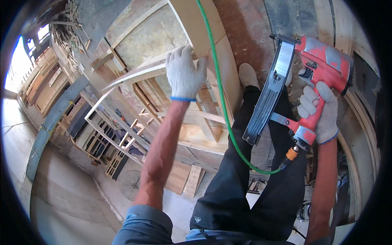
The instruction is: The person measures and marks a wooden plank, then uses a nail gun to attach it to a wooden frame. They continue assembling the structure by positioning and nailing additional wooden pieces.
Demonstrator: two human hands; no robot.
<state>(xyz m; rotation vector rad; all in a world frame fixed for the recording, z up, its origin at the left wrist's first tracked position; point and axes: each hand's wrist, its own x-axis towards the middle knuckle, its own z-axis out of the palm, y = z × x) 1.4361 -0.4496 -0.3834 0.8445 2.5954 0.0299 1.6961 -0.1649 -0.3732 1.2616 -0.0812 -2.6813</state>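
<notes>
My left hand, in a white knitted glove with a blue cuff, grips the edge of a wooden frame, its fingers curled over the rail. The frame has a curved rail, with pale wooden crosspieces below. At the right, my right hand, also gloved, is wrapped round the handle of a red pneumatic nail gun. The gun's long metal magazine slants down toward my legs. From an orange fitting at the handle's base, a green air hose loops up past the frame.
My feet stand on the floor between the frame and several long boards at the right. Loose plywood pieces lie on the floor below the frame. Stacked wooden parts and a grey beam are at the left.
</notes>
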